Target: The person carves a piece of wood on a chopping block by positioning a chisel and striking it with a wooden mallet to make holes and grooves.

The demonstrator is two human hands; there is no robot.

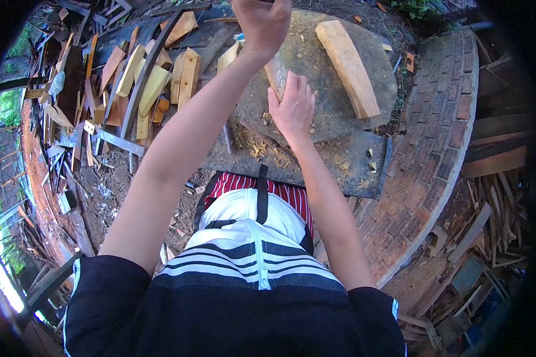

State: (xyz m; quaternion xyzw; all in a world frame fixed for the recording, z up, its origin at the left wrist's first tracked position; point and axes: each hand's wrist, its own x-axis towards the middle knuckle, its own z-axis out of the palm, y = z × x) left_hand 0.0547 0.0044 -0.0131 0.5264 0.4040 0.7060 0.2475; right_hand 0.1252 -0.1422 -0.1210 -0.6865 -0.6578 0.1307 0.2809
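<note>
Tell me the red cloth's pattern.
The red cloth has white stripes, seen best in the head view.

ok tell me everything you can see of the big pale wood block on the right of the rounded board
The block is a long, thick, cream-to-tan piece, apparently solid wood, with a broad upper face and a squared near end. It lies on the rounded board, slanting from far left to near right, its near end close to the edge. The right hand is to its left; neither hand touches it.
</note>
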